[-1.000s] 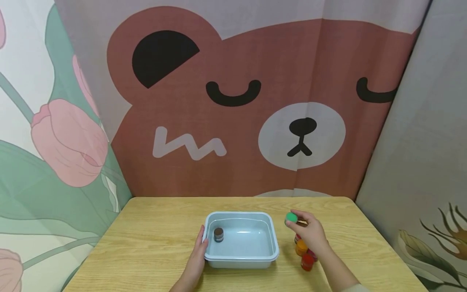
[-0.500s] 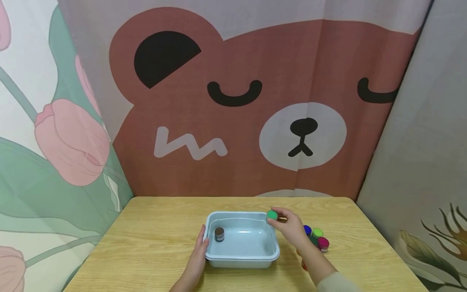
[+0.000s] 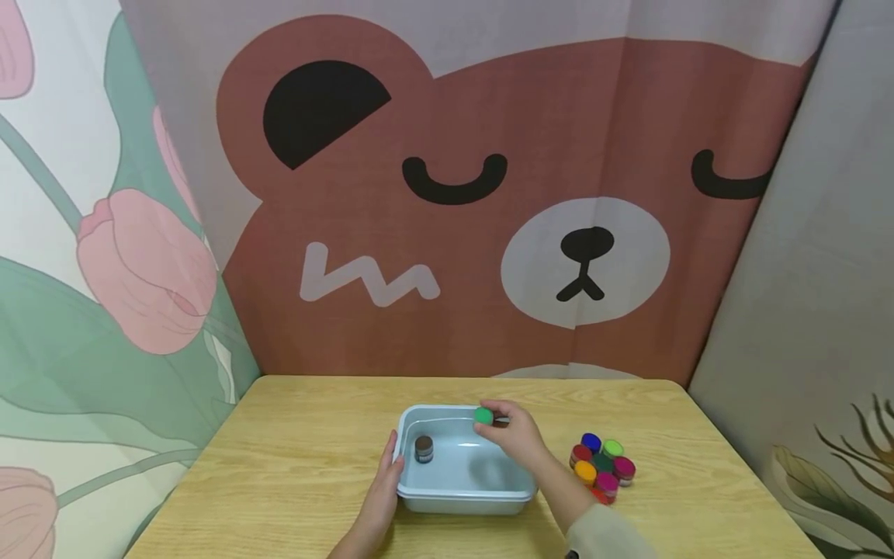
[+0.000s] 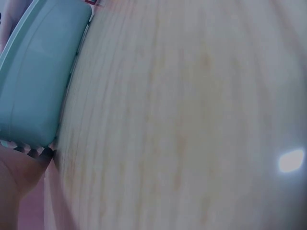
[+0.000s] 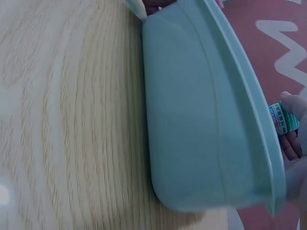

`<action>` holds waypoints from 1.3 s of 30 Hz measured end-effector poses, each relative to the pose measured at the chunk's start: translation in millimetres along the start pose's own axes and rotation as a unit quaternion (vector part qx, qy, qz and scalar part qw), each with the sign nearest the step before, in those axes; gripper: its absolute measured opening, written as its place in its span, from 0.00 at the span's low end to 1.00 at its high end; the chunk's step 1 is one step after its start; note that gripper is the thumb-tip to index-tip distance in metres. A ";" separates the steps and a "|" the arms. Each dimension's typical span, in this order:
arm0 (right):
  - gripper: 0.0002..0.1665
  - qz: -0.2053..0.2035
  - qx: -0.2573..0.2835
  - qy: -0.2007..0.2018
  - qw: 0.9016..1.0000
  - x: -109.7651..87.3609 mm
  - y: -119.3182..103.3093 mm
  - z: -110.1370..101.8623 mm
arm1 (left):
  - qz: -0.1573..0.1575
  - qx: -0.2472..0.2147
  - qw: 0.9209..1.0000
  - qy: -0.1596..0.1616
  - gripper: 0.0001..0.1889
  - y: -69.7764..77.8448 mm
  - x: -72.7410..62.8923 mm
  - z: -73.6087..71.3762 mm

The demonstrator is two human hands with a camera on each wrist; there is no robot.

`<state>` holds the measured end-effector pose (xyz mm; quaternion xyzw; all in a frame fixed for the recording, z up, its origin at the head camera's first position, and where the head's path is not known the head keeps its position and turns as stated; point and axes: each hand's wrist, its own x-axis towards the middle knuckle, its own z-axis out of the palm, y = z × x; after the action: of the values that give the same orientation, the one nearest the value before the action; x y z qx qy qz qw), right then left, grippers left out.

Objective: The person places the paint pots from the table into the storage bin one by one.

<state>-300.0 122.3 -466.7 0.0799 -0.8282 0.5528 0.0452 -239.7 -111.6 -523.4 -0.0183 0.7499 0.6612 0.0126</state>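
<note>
In the head view my right hand (image 3: 518, 436) pinches a small green-lidded paint jar (image 3: 483, 416) between thumb and fingers, over the back part of a pale blue basin (image 3: 466, 505). The right wrist view shows the jar's printed label (image 5: 277, 118) beyond the basin's rim. My left hand (image 3: 378, 491) holds the basin's left side, thumb at the rim and fingers along the outer wall. Inside the basin, towards the left, stands a brown-lidded jar (image 3: 424, 449). From the left wrist, the hand (image 4: 21, 167) shows below the basin wall (image 4: 45, 72).
Right of the basin, several small jars stand clustered on the wooden table (image 3: 300, 450), among them a blue-lidded jar (image 3: 590, 442), an orange-lidded jar (image 3: 585, 472) and a light green-lidded jar (image 3: 613, 448). A curtain with a bear print (image 3: 461, 334) hangs behind the table.
My right hand has carried the green-lidded jar leftward from beside the basin to above it, uncovering the jar cluster. The left hand stays at the basin's side.
</note>
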 end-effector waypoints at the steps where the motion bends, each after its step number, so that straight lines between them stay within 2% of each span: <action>1: 0.26 -0.007 -0.003 -0.007 1.000 1.0 -0.3 3.0 | 0.000 -0.001 1.000 0.000 0.32 0.3 -0.2 0.3; 9: 0.26 -0.010 -0.025 -0.035 0.999 6.0 0.6 23.1 | -0.012 -0.007 1.000 -0.013 0.32 2.8 -2.5 2.7; 14: 0.26 -0.028 -0.024 -0.057 0.998 9.9 -1.0 32.4 | -0.012 -0.010 1.000 -0.020 0.32 2.7 -2.2 2.6; 23: 0.25 -0.001 -0.033 -0.103 0.994 17.4 0.1 45.2 | -0.010 -0.012 1.000 -0.024 0.32 2.1 1.1 0.7; 31: 0.25 -0.014 -0.062 -0.114 0.991 27.7 11.9 54.2 | -0.001 -0.002 1.000 -0.018 0.32 1.2 0.7 -1.8; 39: 0.23 -0.028 -0.072 -0.117 0.990 28.0 12.8 60.9 | -0.014 -0.005 1.000 -0.021 0.32 2.9 0.3 -2.6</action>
<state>-329.1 68.6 -497.2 0.1637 -0.8628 0.4773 -0.0314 -240.2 -113.9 -520.3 -0.0152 0.7455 0.6653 0.0371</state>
